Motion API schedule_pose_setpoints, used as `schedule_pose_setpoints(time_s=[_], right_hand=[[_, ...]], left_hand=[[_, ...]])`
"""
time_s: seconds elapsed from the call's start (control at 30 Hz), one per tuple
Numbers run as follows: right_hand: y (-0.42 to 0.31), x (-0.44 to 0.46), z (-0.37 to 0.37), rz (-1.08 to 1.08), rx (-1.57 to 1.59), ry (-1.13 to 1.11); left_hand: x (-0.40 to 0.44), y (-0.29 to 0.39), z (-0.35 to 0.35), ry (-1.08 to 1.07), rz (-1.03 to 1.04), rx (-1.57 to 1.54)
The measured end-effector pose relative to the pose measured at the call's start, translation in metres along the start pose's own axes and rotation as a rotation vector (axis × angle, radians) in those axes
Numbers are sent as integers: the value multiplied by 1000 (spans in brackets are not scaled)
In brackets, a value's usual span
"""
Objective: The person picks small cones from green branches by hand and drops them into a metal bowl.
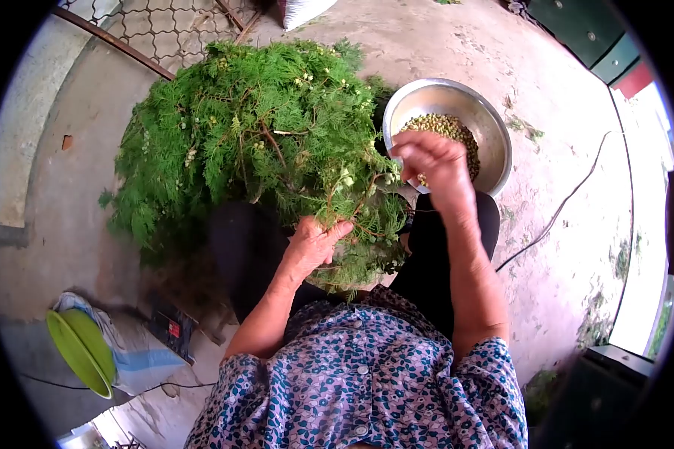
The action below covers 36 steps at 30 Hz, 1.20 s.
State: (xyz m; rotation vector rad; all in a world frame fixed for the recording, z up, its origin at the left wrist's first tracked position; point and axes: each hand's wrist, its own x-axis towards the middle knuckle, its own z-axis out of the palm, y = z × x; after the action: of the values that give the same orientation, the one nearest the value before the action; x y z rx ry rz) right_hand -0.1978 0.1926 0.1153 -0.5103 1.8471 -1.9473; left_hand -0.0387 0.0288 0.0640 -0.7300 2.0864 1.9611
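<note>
A large heap of green conifer branches [232, 127] with small pale cones lies in front of my knees. My left hand [311, 243] is closed on a leafy green sprig [352, 213] at the near edge of the heap. Over the near left rim of a metal bowl [496, 135] is my right hand [436, 161], its fingers curled and blurred; whether anything is between them cannot be made out. Small yellow-green cones [445, 127] cover part of the bowl's bottom, partly hidden behind that hand.
At the lower left, a green basin [79, 352] leans by a pale sack [138, 352]. A metal grille [165, 30] is at the upper left. A thin cable [558, 213] crosses the floor on the right. Dark green cabinets [580, 30] stand at the upper right.
</note>
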Motion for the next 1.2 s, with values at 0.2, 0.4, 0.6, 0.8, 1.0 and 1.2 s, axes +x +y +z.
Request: schedule_pose_setpoints(time_s=[0.2,0.4,0.6,0.8,1.0,1.2], right_hand=[[3,-17,46,-228,-279,-218],[30,-15,57,-520,-433,-47],[42,-6,42,-310,-359,248],[23,4,15,17,686,35],[34,-12,25,229,384,-118],[33,-17,21,225,196,-402]], left_hand=[[-8,10,5,-61,63,-92],[-7,-4,5,-73,60,16],[-18,11,0,-39,11,-10],[-24,13,-7,-37,-2,87],[-24,11,-4,1,-6,107],[-21,5,-3,-35,-9,83]])
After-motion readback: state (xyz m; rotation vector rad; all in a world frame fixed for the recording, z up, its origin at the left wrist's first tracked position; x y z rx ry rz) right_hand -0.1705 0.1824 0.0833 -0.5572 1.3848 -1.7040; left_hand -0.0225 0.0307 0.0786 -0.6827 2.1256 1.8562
